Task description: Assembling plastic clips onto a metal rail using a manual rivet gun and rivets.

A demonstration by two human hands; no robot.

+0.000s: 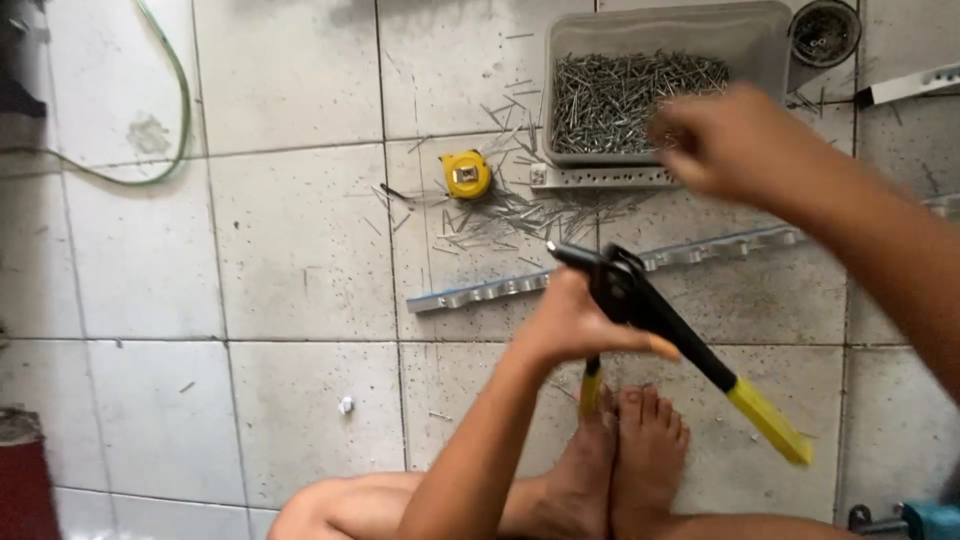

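My left hand (568,325) grips a black hand riveter (640,300) with yellow handle ends, held above my bare feet (625,460). Its nose points up and left, over a long perforated metal strip (480,292) lying on the tiled floor. My right hand (735,140) is blurred, hovering at the front right edge of a grey plastic tub (760,40) full of loose rivets (620,95); whether it holds a rivet is not visible. More rivets (500,215) lie scattered on the tiles in front of the tub.
A yellow tape measure (466,174) sits left of the tub. A second perforated strip (600,177) lies against the tub's front. A round floor drain (824,32) is at top right, a green hose (180,100) at top left, a red object (25,480) at bottom left.
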